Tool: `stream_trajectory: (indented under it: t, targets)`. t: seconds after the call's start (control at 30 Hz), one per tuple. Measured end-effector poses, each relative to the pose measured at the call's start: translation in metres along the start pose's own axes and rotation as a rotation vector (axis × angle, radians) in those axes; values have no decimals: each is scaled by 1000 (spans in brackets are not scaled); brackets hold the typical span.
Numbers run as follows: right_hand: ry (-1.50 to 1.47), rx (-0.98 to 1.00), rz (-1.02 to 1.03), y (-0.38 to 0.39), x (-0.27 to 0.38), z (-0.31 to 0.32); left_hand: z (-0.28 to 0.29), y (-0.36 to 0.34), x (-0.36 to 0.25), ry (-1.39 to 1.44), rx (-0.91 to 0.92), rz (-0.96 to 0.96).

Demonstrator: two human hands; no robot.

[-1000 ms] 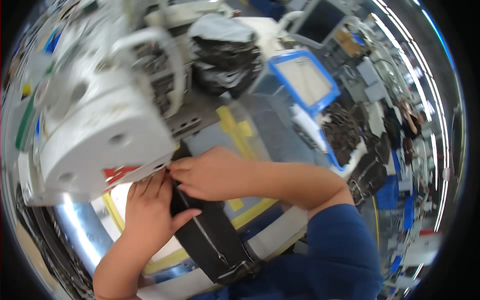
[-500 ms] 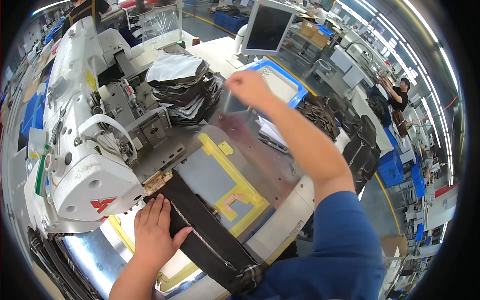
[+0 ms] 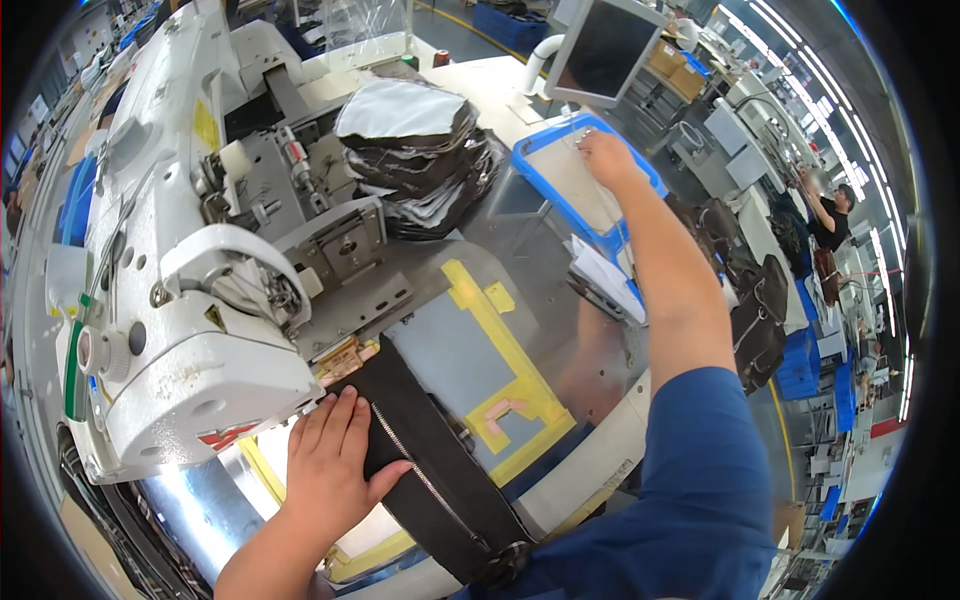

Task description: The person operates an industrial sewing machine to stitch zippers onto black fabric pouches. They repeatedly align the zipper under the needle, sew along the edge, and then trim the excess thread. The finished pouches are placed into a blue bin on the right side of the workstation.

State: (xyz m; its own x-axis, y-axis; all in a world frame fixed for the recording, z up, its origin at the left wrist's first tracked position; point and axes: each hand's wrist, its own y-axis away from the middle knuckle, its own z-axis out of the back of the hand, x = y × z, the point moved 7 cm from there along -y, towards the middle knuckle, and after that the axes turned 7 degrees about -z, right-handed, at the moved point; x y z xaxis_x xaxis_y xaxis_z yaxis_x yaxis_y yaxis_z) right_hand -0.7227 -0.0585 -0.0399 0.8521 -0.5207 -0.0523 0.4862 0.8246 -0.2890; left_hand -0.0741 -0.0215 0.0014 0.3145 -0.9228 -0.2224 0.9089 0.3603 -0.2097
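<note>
My left hand [image 3: 335, 470] lies flat, fingers extended, on a dark fabric strip [image 3: 440, 470] with a long silver zipper [image 3: 400, 447] at the bed of a white sewing machine [image 3: 200, 370]. Its fingertips are beside a small metal guide [image 3: 345, 360] near the needle head. A metal plate with yellow tape [image 3: 470, 300] and a grey inset lies to the right of the fabric. My right hand [image 3: 608, 160] is stretched forward over a blue-rimmed tray [image 3: 530, 165], fingers curled together at small shiny items; what they hold, if anything, is too small to make out.
A stack of dark and white fabric pieces [image 3: 410, 140] stands behind the bed. A monitor [image 3: 600, 50] is at the back. White papers [image 3: 605, 270] and dark fabric pieces [image 3: 750, 310] lie rightward. Blue crates [image 3: 800, 355] line the aisle, where another person [image 3: 832, 220] stands.
My right hand has left the fabric by my left hand and moved forward and right into the blue tray. My left hand stays on the fabric.
</note>
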Motion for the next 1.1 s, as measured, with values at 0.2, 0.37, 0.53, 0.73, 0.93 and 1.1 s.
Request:
stream_trajectory:
  t: [0.2, 0.37, 0.53, 0.73, 0.93, 1.1]
  targets:
    - [394, 199, 2, 11, 8, 14, 2, -1, -2, -18, -44, -34]
    - [212, 11, -182, 24, 26, 69, 8, 3, -8, 4, -93, -80]
    - [-242, -184, -3, 72, 154, 166, 3, 7, -7, 23, -94, -126]
    - [-873, 522, 465, 192, 366, 182, 1, 8, -4, 29, -91, -101]
    - [-911, 605, 817, 239, 406, 156, 0, 6, 0, 68, -65, -71]
    - [-941, 552, 835, 239, 408, 152, 0, 5, 1, 56, -44, -73]
